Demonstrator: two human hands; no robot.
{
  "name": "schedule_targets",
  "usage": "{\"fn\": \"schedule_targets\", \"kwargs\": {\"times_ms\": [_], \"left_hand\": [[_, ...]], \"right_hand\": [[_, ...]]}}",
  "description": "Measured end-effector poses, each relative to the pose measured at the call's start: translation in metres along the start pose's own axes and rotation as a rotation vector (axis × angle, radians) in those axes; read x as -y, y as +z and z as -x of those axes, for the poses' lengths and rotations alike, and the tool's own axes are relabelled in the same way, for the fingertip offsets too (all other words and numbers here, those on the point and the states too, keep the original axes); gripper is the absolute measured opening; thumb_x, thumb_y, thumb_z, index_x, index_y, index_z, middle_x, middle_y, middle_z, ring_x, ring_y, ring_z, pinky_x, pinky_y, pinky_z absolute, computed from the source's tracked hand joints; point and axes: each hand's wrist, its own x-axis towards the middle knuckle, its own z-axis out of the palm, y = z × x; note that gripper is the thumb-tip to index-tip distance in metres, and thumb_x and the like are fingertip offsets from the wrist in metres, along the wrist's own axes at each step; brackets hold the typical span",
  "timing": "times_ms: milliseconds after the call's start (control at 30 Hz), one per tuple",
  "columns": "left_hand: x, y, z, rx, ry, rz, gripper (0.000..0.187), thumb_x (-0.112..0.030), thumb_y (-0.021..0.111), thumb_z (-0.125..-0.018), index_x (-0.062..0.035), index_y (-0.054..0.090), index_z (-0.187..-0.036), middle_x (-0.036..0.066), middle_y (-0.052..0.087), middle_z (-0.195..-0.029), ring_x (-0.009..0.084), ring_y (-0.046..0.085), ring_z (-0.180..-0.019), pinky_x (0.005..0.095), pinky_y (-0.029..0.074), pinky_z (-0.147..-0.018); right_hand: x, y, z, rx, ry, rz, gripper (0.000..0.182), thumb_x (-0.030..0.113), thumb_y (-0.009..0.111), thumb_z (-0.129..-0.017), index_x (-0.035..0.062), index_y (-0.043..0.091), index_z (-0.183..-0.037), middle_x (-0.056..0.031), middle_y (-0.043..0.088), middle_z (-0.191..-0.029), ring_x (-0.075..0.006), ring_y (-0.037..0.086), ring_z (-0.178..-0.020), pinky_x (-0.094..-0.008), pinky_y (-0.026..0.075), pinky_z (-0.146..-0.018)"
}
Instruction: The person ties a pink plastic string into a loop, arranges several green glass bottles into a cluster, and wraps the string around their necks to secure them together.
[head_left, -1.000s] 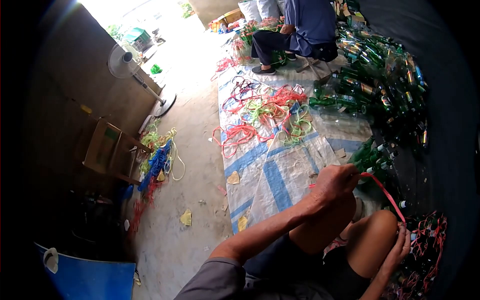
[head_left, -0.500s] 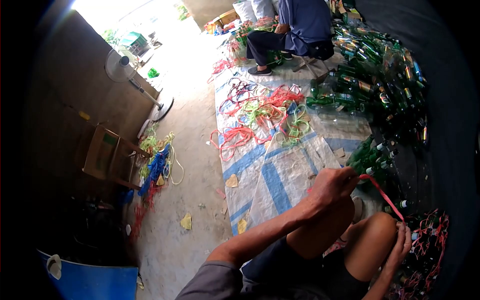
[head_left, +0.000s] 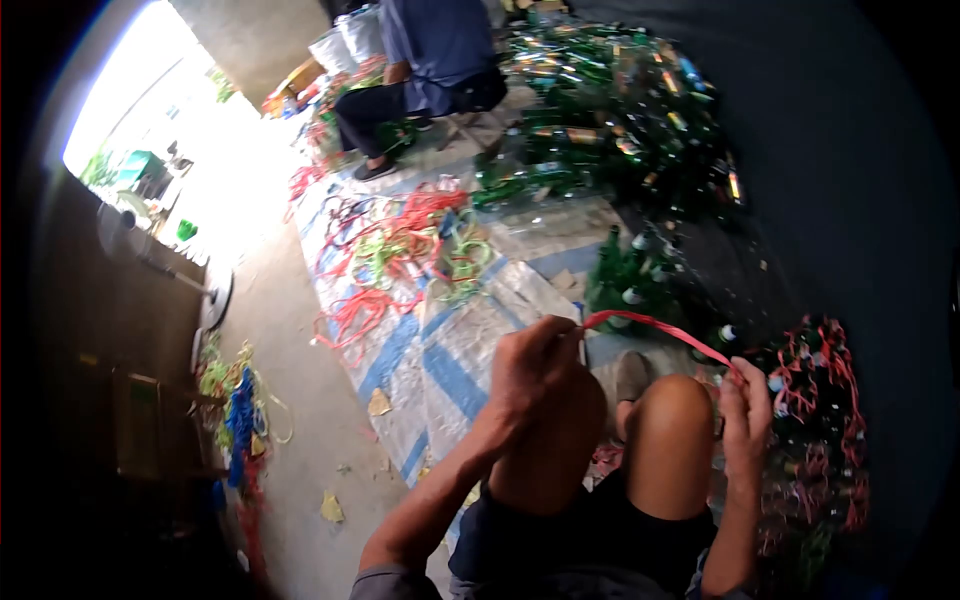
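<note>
A red plastic strip or cord (head_left: 660,325) spans the gap between my hands in a shallow arch. My left hand (head_left: 540,365) is closed on one end, above my left knee. At the other end, my right hand (head_left: 745,405) pinches the cord with thumb and fingers, just right of my right knee. Several green glass bottles (head_left: 612,275) stand together beyond my knees, close to the cord. To the right of my right hand is a group of dark bottles with red cord (head_left: 815,375) tied around them.
A large heap of green bottles (head_left: 620,130) lies farther back on the right. Tangled red and green cords (head_left: 400,240) cover part of the white and blue sheet (head_left: 455,375). Another person (head_left: 440,60) sits on a stool at the back. A fan (head_left: 215,290) stands left.
The view has swung right, shifting the surroundings leftward. My right hand has come up relative to my knees, and the red cord now bows upward more level between both hands.
</note>
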Motion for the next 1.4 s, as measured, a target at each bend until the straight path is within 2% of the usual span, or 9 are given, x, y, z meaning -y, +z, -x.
{"fn": "schedule_targets", "kwargs": {"times_ms": [67,100,167,367,533,667,833,933,1400], "left_hand": [[0.000,0.001,0.001,-0.027,0.020,-0.012,0.010,-0.009,0.071,-0.091,0.0009,0.071,-0.094,0.009,0.060,-0.062,0.0080,0.054,-0.059,0.0284,0.045,-0.055],[0.000,0.001,0.002,-0.044,0.039,-0.019,0.009,-0.008,0.072,-0.091,0.0009,0.071,-0.093,0.008,0.059,-0.062,0.0073,0.053,-0.059,0.0276,0.044,-0.054],[-0.003,0.001,0.003,-0.068,0.040,-0.053,0.008,-0.006,0.073,-0.091,0.0008,0.071,-0.093,0.008,0.060,-0.062,0.0072,0.053,-0.059,0.0271,0.044,-0.054],[-0.019,0.000,0.014,-0.116,0.091,-0.097,0.006,-0.004,0.075,-0.090,-0.0007,0.072,-0.094,0.003,0.062,-0.065,0.0043,0.052,-0.060,0.0243,0.043,-0.054],[-0.038,-0.006,0.026,-0.141,0.056,-0.116,0.007,-0.006,0.075,-0.090,-0.0016,0.073,-0.095,-0.004,0.059,-0.067,0.0012,0.049,-0.062,0.0205,0.041,-0.056],[-0.052,-0.010,0.036,-0.146,0.045,-0.114,0.007,-0.006,0.075,-0.092,-0.0018,0.073,-0.097,-0.005,0.063,-0.073,0.0014,0.052,-0.068,0.0195,0.044,-0.062],[-0.054,-0.009,0.039,-0.177,0.179,-0.052,0.006,-0.005,0.075,-0.090,-0.0024,0.073,-0.095,-0.005,0.052,-0.063,0.0010,0.043,-0.059,0.0193,0.036,-0.054],[-0.065,-0.011,0.044,-0.165,0.078,-0.123,0.006,-0.004,0.075,-0.090,-0.0016,0.073,-0.095,-0.005,0.052,-0.063,0.0009,0.043,-0.060,0.0189,0.037,-0.054],[-0.061,0.000,0.054,-0.133,0.165,0.063,0.003,-0.001,0.073,-0.091,0.0004,0.072,-0.093,-0.002,0.064,-0.072,0.0016,0.051,-0.067,0.0182,0.042,-0.061]], "right_hand": [[0.011,-0.005,0.001,0.003,-0.076,-0.025,0.046,0.022,0.058,-0.104,0.0000,0.048,-0.143,-0.0031,0.061,-0.105,-0.0072,0.050,-0.086,-0.0219,0.042,-0.076],[0.024,-0.011,0.003,0.033,-0.079,-0.002,0.046,0.018,0.057,-0.104,-0.0011,0.045,-0.144,-0.0062,0.062,-0.104,-0.0107,0.055,-0.093,-0.0248,0.044,-0.083],[0.045,-0.018,0.005,0.048,-0.101,-0.077,0.048,0.016,0.057,-0.103,-0.0006,0.043,-0.146,-0.0048,0.062,-0.102,-0.0090,0.053,-0.091,-0.0236,0.043,-0.081],[0.115,-0.028,0.014,0.040,-0.305,-0.266,0.052,0.013,0.066,-0.097,-0.0025,0.045,-0.143,0.0017,0.050,-0.083,-0.0039,0.040,-0.071,-0.0183,0.032,-0.063],[0.160,-0.023,0.030,-0.007,-0.505,-0.161,0.066,0.027,0.074,-0.089,-0.0064,0.048,-0.140,0.0006,0.048,-0.085,-0.0048,0.040,-0.073,-0.0180,0.032,-0.066],[0.175,-0.025,0.040,-0.139,-0.639,0.049,0.091,0.042,0.085,-0.080,-0.0075,0.044,-0.144,0.0007,0.047,-0.086,-0.0015,0.034,-0.065,-0.0151,0.025,-0.055],[0.176,-0.030,0.046,-0.157,-0.774,0.057,0.087,0.040,0.084,-0.081,-0.0076,0.045,-0.142,0.0009,0.048,-0.086,-0.0014,0.035,-0.065,-0.0152,0.026,-0.055],[0.175,-0.032,0.052,-0.161,-0.822,0.057,0.084,0.038,0.083,-0.081,-0.0077,0.046,-0.142,0.0011,0.048,-0.086,-0.0014,0.035,-0.065,-0.0153,0.026,-0.055],[0.178,-0.046,0.080,-0.113,-0.924,0.037,0.073,0.031,0.079,-0.085,-0.0079,0.049,-0.139,0.0017,0.049,-0.086,-0.0012,0.036,-0.066,-0.0156,0.026,-0.056]]}}
